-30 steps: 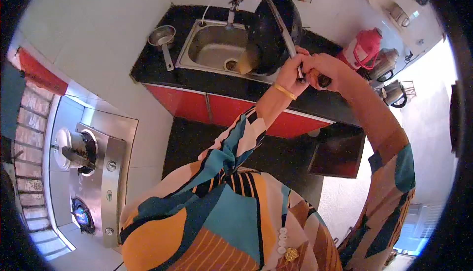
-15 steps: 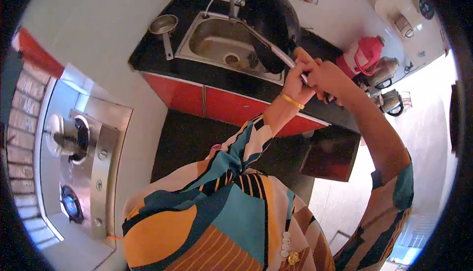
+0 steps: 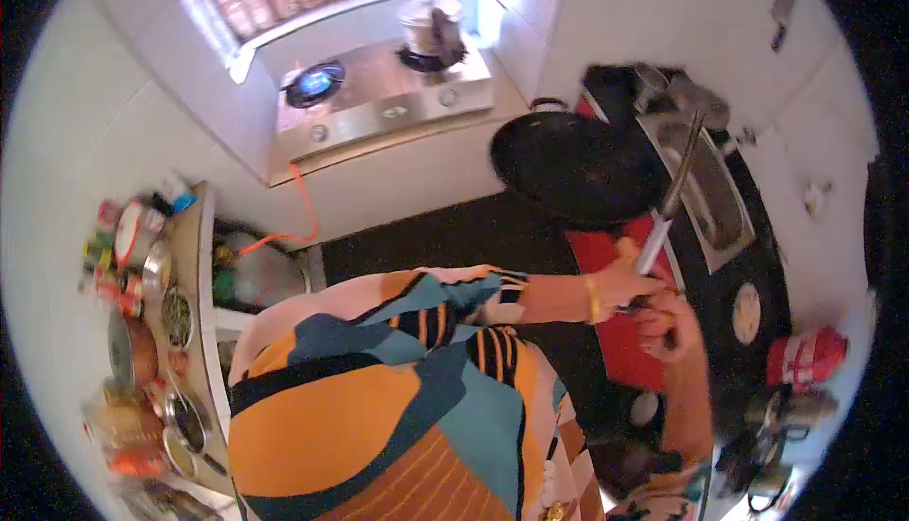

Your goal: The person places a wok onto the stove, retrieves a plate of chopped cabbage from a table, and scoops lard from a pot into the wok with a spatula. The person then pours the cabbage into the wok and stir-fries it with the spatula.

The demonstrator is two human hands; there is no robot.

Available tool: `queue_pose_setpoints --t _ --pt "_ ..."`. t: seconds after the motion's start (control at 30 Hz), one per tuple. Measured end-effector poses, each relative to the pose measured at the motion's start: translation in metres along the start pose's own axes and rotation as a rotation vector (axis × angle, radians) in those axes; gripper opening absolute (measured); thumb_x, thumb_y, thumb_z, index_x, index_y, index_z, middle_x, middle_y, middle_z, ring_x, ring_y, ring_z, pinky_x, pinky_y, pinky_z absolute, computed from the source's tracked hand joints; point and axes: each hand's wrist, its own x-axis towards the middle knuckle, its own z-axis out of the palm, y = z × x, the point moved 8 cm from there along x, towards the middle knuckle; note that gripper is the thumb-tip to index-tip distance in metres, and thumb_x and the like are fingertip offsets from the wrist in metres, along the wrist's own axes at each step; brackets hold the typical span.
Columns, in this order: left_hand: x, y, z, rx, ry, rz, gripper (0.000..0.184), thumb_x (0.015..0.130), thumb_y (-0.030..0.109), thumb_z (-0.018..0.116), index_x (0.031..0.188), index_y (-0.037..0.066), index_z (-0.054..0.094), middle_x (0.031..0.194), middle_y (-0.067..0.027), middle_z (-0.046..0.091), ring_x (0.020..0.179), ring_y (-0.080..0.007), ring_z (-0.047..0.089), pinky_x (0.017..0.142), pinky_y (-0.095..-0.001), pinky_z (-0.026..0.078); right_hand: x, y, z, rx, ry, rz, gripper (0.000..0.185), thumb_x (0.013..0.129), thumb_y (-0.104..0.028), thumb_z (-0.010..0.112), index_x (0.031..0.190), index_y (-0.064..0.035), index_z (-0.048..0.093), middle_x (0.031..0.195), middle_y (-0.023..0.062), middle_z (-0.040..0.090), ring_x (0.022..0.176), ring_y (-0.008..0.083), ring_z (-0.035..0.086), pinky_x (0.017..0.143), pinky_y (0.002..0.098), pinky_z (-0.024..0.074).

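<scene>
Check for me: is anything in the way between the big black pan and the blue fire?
Nothing I can see stands between the black pan and the blue flame. The pot sits on the other burner, beside that path, not in it.

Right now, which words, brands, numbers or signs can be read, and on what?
Nothing can be read.
Stove's front panel: small mark, too small to read.
Colourful containers at far left: too blurred to read.
Red container: pale pattern, cannot tell if lettering.

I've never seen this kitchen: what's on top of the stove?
The stove has one burner with blue flame and a pot on the other burner, whose middle is covered; any flame there is hidden.
</scene>
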Motion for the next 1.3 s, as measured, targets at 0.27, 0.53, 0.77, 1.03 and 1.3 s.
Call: queue_pose_setpoints --t 0.27,0.53,0.77,1.03,1.3 --pt "-0.092 0.083 -0.178 0.154 0.388 0.206 0.022 0.074 0.014 0.055 0.095 0.006 0.057 0.082 -0.0044 0.056 0.075 -0.0134 0.053 0.065 -0.0263 0.043 0.162 0.054 0.147 -0.45 -0.612 0.087 0.015 0.081 -0.02 0.044 0.074 -0.007 0.045 0.054 -0.0046 0.037 0.04 0.0047 0.036 0.035 0.0168 0.0269" --pt "-0.195 0.232 -0.38 0.349 0.667 0.432 0.016 0.072 0.005 0.052 0.087 0.001 0.055 0.069 -0.0024 0.05 0.062 -0.0107 0.05 0.056 -0.0224 0.042 0.359 0.125 0.34 -0.214 -0.793 0.152 0.013 0.077 -0.016 0.051 0.069 -0.0102 0.042 0.054 -0.0022 0.041 0.042 0.0062 0.041 0.037 0.0175 0.0322" --pt "-0.222 0.297 -0.516 0.391 0.656 0.349 0.006 0.071 0.004 0.05 0.077 0.005 0.051 0.074 -0.0056 0.052 0.067 -0.0133 0.05 0.059 -0.0254 0.043 0.444 0.129 0.443 -0.338 -0.767 -0.095 0.01 0.074 -0.009 0.05 0.066 -0.008 0.043 0.054 0.001 0.045 0.04 0.0095 0.044 0.035 0.0209 0.0357" --pt "-0.237 0.32 -0.579 0.275 0.729 0.332 0.01 0.066 0.001 0.049 0.075 0.003 0.05 0.074 -0.0071 0.052 0.067 -0.0142 0.052 0.06 -0.0251 0.044 0.531 0.147 0.476 -0.414 -0.681 -0.167 0.006 0.068 -0.006 0.051 0.063 -0.0056 0.047 0.054 0.003 0.047 0.044 0.0114 0.048 0.038 0.0233 0.0393" --pt "-0.246 0.317 -0.606 0.247 0.736 0.189 0.01 0.068 0.004 0.05 0.078 0.004 0.051 0.08 -0.0105 0.056 0.072 -0.0172 0.055 0.063 -0.027 0.047 0.585 0.177 0.485 -0.344 -0.761 -0.148 0.003 0.067 -0.005 0.052 0.069 -0.0043 0.05 0.054 0.0044 0.049 0.045 0.0126 0.05 0.039 0.0233 0.0411"
